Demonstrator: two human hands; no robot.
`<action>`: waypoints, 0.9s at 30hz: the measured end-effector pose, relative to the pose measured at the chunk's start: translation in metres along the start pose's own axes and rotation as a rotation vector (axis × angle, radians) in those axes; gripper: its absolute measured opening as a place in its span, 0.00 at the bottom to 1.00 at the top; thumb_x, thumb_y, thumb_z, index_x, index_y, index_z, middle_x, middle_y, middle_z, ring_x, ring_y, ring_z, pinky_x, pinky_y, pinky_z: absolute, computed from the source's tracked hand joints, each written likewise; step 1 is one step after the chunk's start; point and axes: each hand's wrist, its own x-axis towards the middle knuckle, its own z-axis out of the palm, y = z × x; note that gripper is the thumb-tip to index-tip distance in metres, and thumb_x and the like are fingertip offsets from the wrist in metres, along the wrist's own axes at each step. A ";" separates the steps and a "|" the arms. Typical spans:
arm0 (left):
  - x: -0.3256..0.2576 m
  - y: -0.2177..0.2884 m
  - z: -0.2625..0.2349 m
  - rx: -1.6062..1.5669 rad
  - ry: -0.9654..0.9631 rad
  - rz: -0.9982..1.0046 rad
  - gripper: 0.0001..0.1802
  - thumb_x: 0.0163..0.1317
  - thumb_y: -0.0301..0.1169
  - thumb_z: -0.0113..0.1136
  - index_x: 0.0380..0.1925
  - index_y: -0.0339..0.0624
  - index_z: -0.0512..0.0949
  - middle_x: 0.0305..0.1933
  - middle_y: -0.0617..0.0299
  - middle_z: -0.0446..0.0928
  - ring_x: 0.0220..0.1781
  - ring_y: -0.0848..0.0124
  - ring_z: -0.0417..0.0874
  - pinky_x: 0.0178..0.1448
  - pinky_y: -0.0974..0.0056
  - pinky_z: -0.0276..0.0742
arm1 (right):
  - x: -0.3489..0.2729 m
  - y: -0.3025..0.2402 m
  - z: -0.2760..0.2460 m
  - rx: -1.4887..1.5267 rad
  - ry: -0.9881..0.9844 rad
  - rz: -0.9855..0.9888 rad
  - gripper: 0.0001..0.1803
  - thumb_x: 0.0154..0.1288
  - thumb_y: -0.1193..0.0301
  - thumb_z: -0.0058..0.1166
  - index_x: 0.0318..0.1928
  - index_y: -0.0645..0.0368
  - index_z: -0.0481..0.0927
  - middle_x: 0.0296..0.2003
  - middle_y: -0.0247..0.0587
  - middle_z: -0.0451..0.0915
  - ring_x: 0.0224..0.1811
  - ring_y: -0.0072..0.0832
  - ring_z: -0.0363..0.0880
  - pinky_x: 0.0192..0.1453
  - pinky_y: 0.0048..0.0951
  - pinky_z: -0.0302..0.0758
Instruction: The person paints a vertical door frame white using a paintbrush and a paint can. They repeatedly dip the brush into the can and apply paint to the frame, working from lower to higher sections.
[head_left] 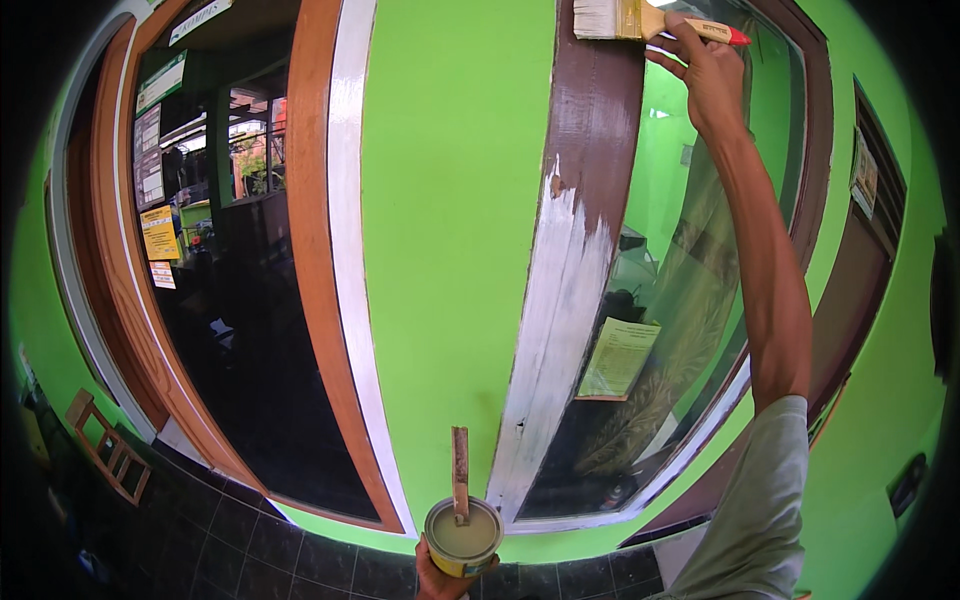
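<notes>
Raised at the upper right, my right hand (pixel 712 78) grips a paintbrush (pixel 660 20) with a wooden, red-tipped handle. Its pale bristles lie against the top of the brown window frame (pixel 600 110). White paint (pixel 565 300) covers the lower part of that frame, with a ragged upper edge; above it a thin whitish streak shows on the brown. Low in the middle, my left hand (pixel 440 578) is wrapped round an open paint can (pixel 463 550) with pale liquid inside. A flat wooden stick (pixel 460 465) stands upright in the can.
A green wall (pixel 455 250) lies between the window and an orange-brown framed glass door (pixel 220 330). Behind the window glass hangs a yellowish paper (pixel 620 358). A small wooden ladder-like piece (pixel 112 450) stands at the left on dark floor tiles (pixel 325 562).
</notes>
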 end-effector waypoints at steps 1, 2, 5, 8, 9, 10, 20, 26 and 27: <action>0.000 0.002 -0.004 -0.015 -0.006 -0.014 0.56 0.64 0.69 0.59 0.80 0.48 0.53 0.79 0.52 0.64 0.72 0.49 0.75 0.72 0.37 0.74 | 0.003 0.002 0.000 -0.006 0.002 0.004 0.22 0.71 0.64 0.66 0.56 0.69 0.79 0.46 0.46 0.84 0.48 0.32 0.87 0.53 0.35 0.89; 0.003 0.005 -0.002 0.007 -0.001 -0.001 0.55 0.64 0.69 0.59 0.80 0.48 0.54 0.79 0.52 0.64 0.72 0.49 0.74 0.71 0.37 0.74 | 0.006 0.003 0.000 -0.015 0.002 0.004 0.22 0.71 0.64 0.66 0.56 0.69 0.78 0.47 0.46 0.84 0.48 0.33 0.87 0.52 0.36 0.89; 0.007 0.008 0.004 0.029 0.009 0.004 0.54 0.63 0.69 0.59 0.79 0.49 0.55 0.78 0.52 0.64 0.72 0.49 0.74 0.71 0.35 0.74 | 0.008 0.008 0.001 -0.012 -0.008 0.004 0.22 0.71 0.64 0.66 0.55 0.69 0.78 0.46 0.46 0.84 0.47 0.33 0.87 0.52 0.36 0.89; 0.012 0.012 0.008 0.046 0.015 0.009 0.53 0.63 0.68 0.59 0.79 0.50 0.56 0.78 0.52 0.64 0.73 0.49 0.73 0.70 0.34 0.73 | 0.012 0.011 0.003 0.008 -0.017 0.006 0.21 0.71 0.65 0.66 0.55 0.69 0.79 0.46 0.46 0.84 0.46 0.33 0.87 0.51 0.37 0.90; 0.013 0.012 0.009 0.047 0.020 0.006 0.53 0.63 0.68 0.59 0.78 0.50 0.57 0.78 0.52 0.64 0.73 0.49 0.72 0.70 0.33 0.73 | 0.012 0.012 0.002 0.013 -0.018 0.011 0.21 0.71 0.65 0.66 0.54 0.69 0.79 0.45 0.46 0.84 0.46 0.32 0.87 0.51 0.37 0.90; 0.014 0.013 0.010 0.047 0.021 0.003 0.52 0.63 0.68 0.59 0.78 0.51 0.57 0.78 0.52 0.64 0.73 0.49 0.72 0.69 0.33 0.73 | 0.013 0.012 0.001 0.006 -0.021 0.005 0.21 0.71 0.65 0.66 0.54 0.70 0.79 0.45 0.46 0.84 0.46 0.33 0.87 0.51 0.37 0.90; 0.011 0.020 0.012 0.073 0.050 0.033 0.49 0.62 0.67 0.60 0.76 0.54 0.62 0.76 0.52 0.65 0.75 0.49 0.70 0.67 0.27 0.71 | -0.012 -0.005 0.026 -0.139 0.044 -0.111 0.20 0.70 0.61 0.67 0.47 0.67 0.81 0.38 0.46 0.86 0.37 0.30 0.88 0.37 0.32 0.88; 0.012 0.022 0.010 0.101 0.056 0.043 0.48 0.63 0.67 0.57 0.76 0.53 0.62 0.76 0.50 0.64 0.75 0.46 0.70 0.67 0.25 0.72 | -0.016 -0.007 0.028 -0.191 0.028 -0.138 0.19 0.70 0.62 0.66 0.47 0.67 0.81 0.34 0.44 0.86 0.33 0.28 0.88 0.35 0.30 0.87; 0.014 0.022 0.012 0.093 0.058 0.036 0.48 0.63 0.67 0.58 0.76 0.53 0.62 0.76 0.50 0.64 0.75 0.47 0.70 0.66 0.25 0.72 | -0.016 -0.008 0.027 -0.200 0.028 -0.140 0.18 0.71 0.62 0.66 0.47 0.67 0.81 0.34 0.43 0.86 0.33 0.28 0.87 0.35 0.29 0.87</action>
